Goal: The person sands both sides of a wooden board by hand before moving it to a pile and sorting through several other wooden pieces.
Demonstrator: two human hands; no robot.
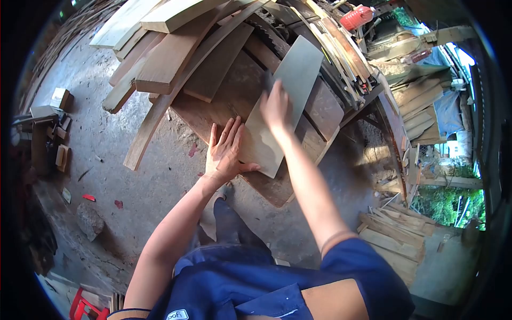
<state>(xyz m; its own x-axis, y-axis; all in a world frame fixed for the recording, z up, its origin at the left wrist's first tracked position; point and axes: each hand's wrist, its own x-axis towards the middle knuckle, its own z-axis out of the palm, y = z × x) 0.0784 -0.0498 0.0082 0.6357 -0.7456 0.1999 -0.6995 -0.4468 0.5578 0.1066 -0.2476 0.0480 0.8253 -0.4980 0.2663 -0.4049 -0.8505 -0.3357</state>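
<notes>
A pale, smooth wooden board (298,69) lies at a slant across a brown wooden work surface (205,114). My left hand (226,152) lies flat with fingers spread at the board's near left edge, the thumb reaching over its lower end. Above the middle of the board, my right hand (276,109) is closed and somewhat blurred by motion. A dark smear shows by its fingertips; what it holds, if anything, I cannot make out.
Several thick planks (178,53) are stacked at the upper left, their ends jutting over the concrete floor (144,202). Thin wood strips (338,48) and a red bottle (357,17) are at upper right. A stone (89,221) lies on the left.
</notes>
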